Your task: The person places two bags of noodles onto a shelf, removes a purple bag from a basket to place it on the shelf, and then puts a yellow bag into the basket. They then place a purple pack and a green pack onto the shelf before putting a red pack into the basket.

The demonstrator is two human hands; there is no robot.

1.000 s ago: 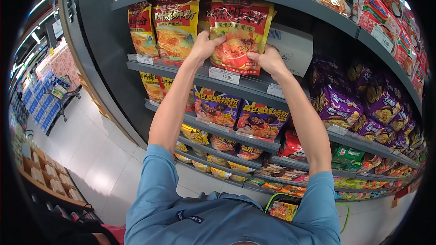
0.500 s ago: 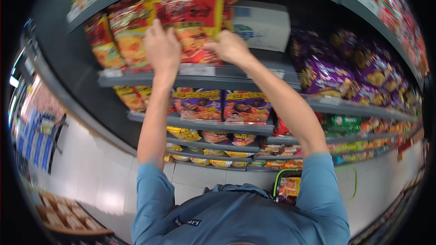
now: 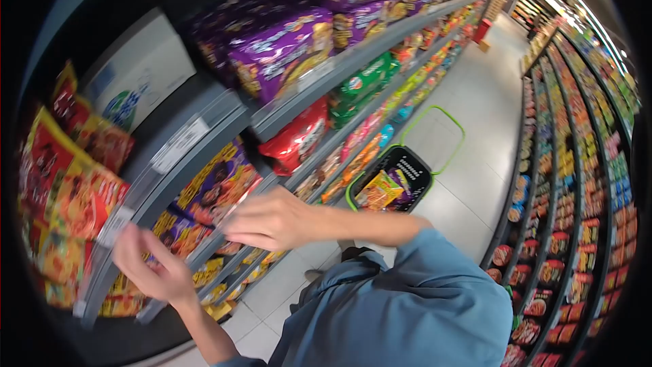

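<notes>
My left hand (image 3: 153, 264) is at the shelf's front edge, just below a price label (image 3: 115, 225). Its fingers are bent but apart, and nothing shows between them. Above and left of it, a red and yellow food packet (image 3: 64, 177) stands at the shelf front. My right hand (image 3: 272, 219), somewhat blurred, reaches left in front of the lower shelf. Its fingers are loosely stretched with no held item visible. Behind it are purple and yellow packets (image 3: 217, 183).
A white box (image 3: 146, 68) stands on the upper shelf, left of purple bags (image 3: 282, 51). A black basket with green trim (image 3: 422, 194) holds several packets on the tiled floor (image 3: 468, 156). Another stocked shelf (image 3: 567, 204) runs along the right.
My view has swung to the right, bringing the basket and aisle into sight. Both hands have come away from the red and yellow packets and lowered.
</notes>
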